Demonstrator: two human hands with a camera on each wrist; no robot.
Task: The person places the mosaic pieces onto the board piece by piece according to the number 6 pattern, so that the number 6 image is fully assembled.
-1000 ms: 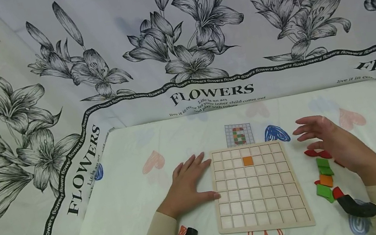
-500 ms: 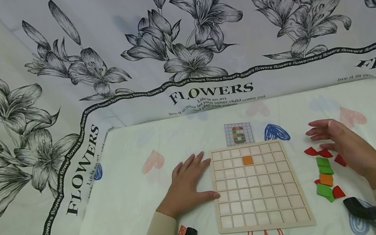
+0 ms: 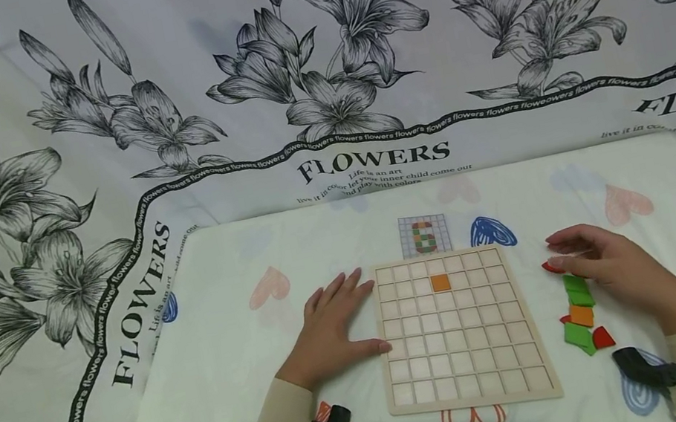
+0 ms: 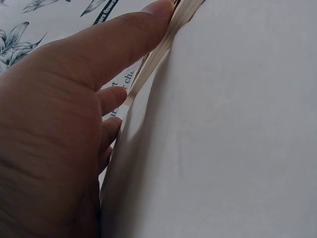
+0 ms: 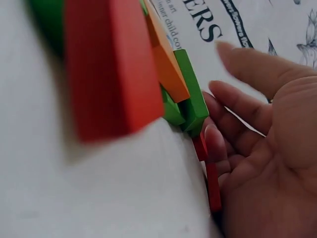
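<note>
A wooden grid board lies on the table with one orange square tile in an upper cell. My left hand rests at the board's left edge, fingers spread and thumb touching the frame. My right hand is low over the far end of the loose pieces to the right. A red piece shows by its fingertips; others there are hidden by the hand. In the right wrist view, the thumb is apart from the loosely bent fingers, which are close to a thin red piece; no grip is visible.
Nearer the person lie green tiles, an orange tile, another green tile and a red curved-edge piece. A pattern card with a coloured figure lies behind the board. A flower-printed cloth hangs at the back.
My right hand first draws back to the right, then lowers over the red pieces, covering some of them. The left hand stays at the board. The head view shifts slightly.
</note>
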